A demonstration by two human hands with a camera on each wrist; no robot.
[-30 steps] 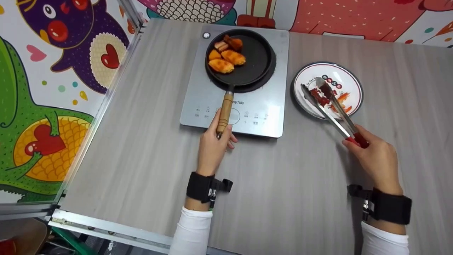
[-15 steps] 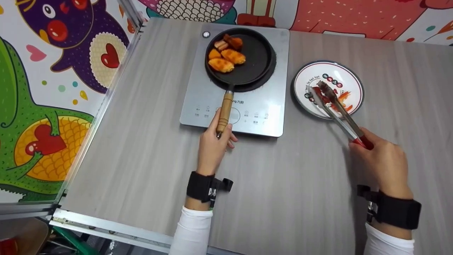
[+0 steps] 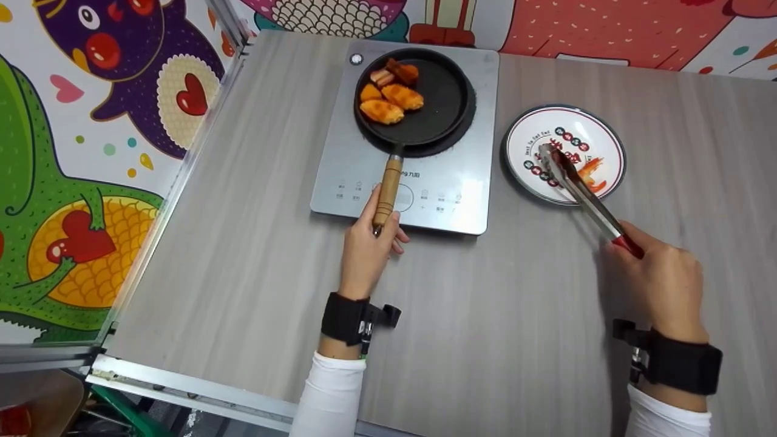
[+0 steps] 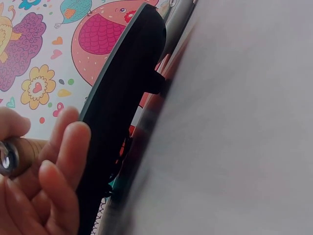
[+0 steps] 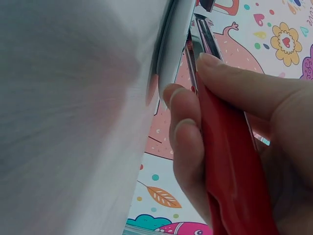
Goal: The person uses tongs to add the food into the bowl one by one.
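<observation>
My left hand (image 3: 370, 255) grips the wooden handle (image 3: 388, 188) of a black frying pan (image 3: 442, 100). Several orange-brown pieces of food (image 3: 382, 111) lie at the pan's left side. In my right hand (image 3: 665, 279) are metal tongs with red grips (image 5: 234, 161), pointing up and left over a white plate (image 3: 607, 142). The tongs' arms are pressed close together, and their tips (image 3: 549, 150) overlap the plate's red print. Orange-red strips (image 3: 592, 173) show on the plate, right of the tongs. The left wrist view shows fingers below the pan's dark side.
The pan sits on a silver induction cooktop (image 3: 340, 158) at the back of the grey wood-look table (image 3: 243, 243). The plate stands right of the cooktop. Cartoon-printed panels (image 3: 121, 152) border the table at the left and back, and a metal rail (image 3: 200, 388) edges its front left.
The tongs' arms have come together, and their tips have shifted slightly across the plate. My right hand has moved a little right. Left hand, pan and food stay put.
</observation>
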